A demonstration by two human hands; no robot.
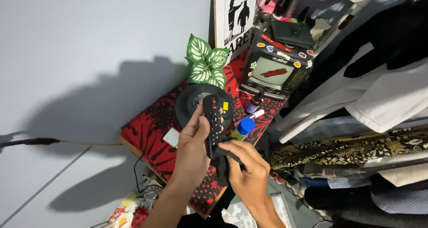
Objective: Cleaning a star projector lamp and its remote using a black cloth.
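My left hand [192, 148] grips a black remote control [215, 119] with red and white buttons, thumb along its left edge, holding it upright over the table. My right hand [248, 168] holds a dark cloth [224, 162] against the remote's lower end. Both hands are above a small table covered with a red and black patterned cloth [145, 134].
On the table stand a small sticker-covered old-style television [277, 69], a green-and-white leafy plant [206, 63], a round black disc [191, 101], a blue-capped bottle [244, 127] and a small dark dropper bottle [254, 104]. Hanging clothes [370, 103] crowd the right. A cable [31, 142] runs along the white wall.
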